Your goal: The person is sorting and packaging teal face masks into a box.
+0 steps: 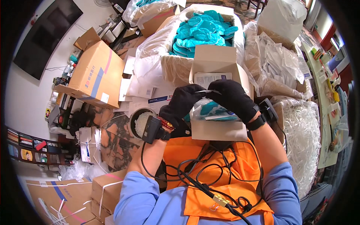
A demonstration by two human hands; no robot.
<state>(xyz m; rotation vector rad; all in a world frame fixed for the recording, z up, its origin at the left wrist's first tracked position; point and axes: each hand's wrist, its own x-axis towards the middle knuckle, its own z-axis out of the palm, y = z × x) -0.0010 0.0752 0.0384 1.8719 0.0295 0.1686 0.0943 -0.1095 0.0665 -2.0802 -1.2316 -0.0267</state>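
My left hand (182, 102) and my right hand (233, 99), both in black gloves, are closed with fingertips pinching the white upper edge of a clear plastic bag (219, 115). Teal padded pieces show through the bag's film. It is held over an open cardboard box (219, 130) directly in front of me, whose flaps stand out. Behind my fingers, a printed leaflet (212, 77) shows inside the box. The part of the bag's edge under my fingertips is hidden.
Beyond stands a plastic-lined carton of teal pads (204, 32). At right are a carton of clear packets (279, 62) and a bag of white strips (300, 138). A round container of white granules (142, 122) sits by my left wrist. Cables (202, 180) cross my orange apron.
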